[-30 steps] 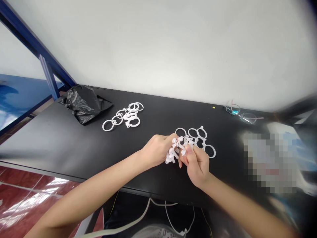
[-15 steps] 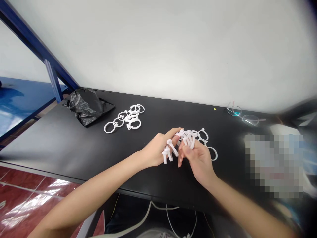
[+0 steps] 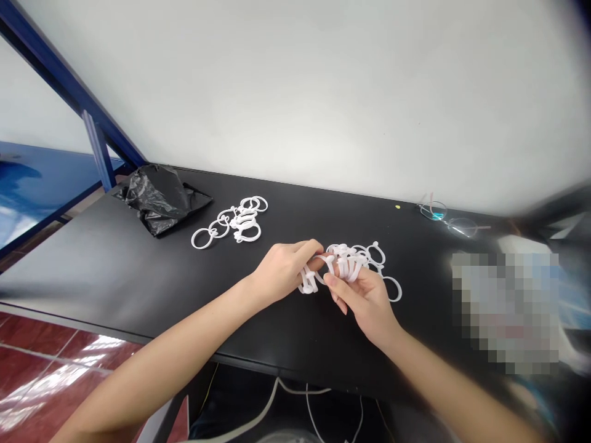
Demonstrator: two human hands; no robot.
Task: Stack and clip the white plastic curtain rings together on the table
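Note:
My left hand is closed, with several white plastic rings hanging at its fingers. A single white ring spans the gap between both hands. My right hand has its thumb and fingers closed on that ring, and more white rings sit round its fingers. Each ring carries a small knob. Just behind the right hand, a loose pile of the same rings lies on the black table, partly hidden by the fingers.
Another cluster of white rings lies left of centre, beside a crumpled black plastic bag. Eyeglasses rest by the wall at the back right. A pixelated area covers the right side. White cables hang below the table's front edge.
My hands have come closer together, and the left fingers have turned. A ring that stood at the left fingers is now gripped between both hands. The view has shifted slightly.

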